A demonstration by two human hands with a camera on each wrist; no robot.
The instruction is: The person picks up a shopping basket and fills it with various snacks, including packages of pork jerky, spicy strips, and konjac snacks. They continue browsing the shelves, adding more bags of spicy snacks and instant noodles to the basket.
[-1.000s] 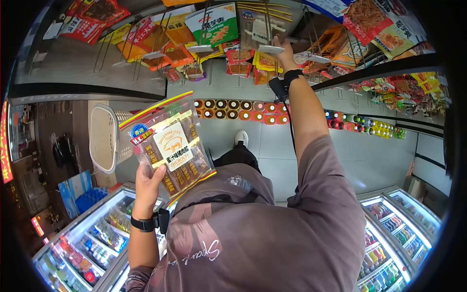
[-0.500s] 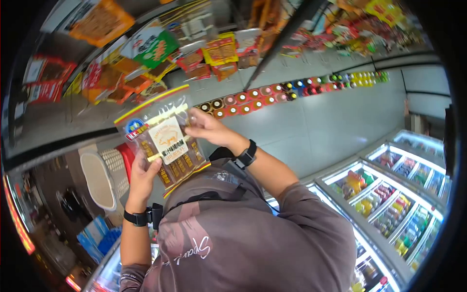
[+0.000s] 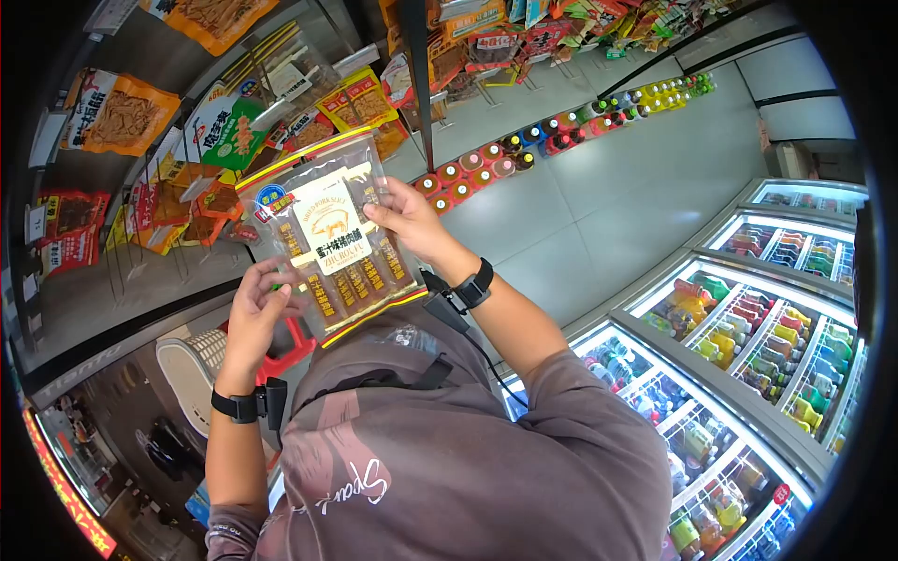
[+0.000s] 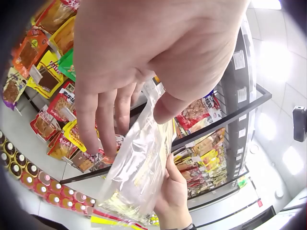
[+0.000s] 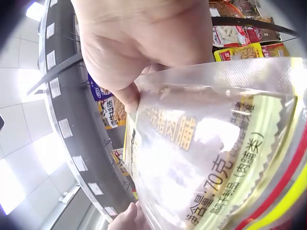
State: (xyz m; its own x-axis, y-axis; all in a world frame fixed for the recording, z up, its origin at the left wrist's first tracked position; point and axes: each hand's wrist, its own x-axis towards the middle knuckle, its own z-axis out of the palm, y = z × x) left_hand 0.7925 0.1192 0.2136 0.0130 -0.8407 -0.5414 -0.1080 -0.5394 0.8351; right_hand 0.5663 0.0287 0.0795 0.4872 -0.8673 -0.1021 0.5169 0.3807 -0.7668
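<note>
Evidently for reading, the right hand (image 3: 418, 222) pinches the dried-pork packet (image 3: 351, 285) by its right edge, thumb across the front, turning the label towards the wearer. The left hand (image 3: 251, 310) sits at the opposite edge, fingers loose and parted, the edge running between thumb and fingers; it seems to steady rather than grip. The packet is at the centre-left of the head view, tilted, its yellow-and-red bands at top and bottom.

Beyond it, at the upper left, a green-and-white packet (image 3: 224, 131) hangs among others on hooks, fronts outward, presumably for easy choosing. Bottles (image 3: 472, 178) stand in rows along the floor at upper centre. A pale basket (image 3: 213, 348) is at lower left; lit chillers (image 3: 730, 393) fill the lower right, likely keeping drinks cold.
</note>
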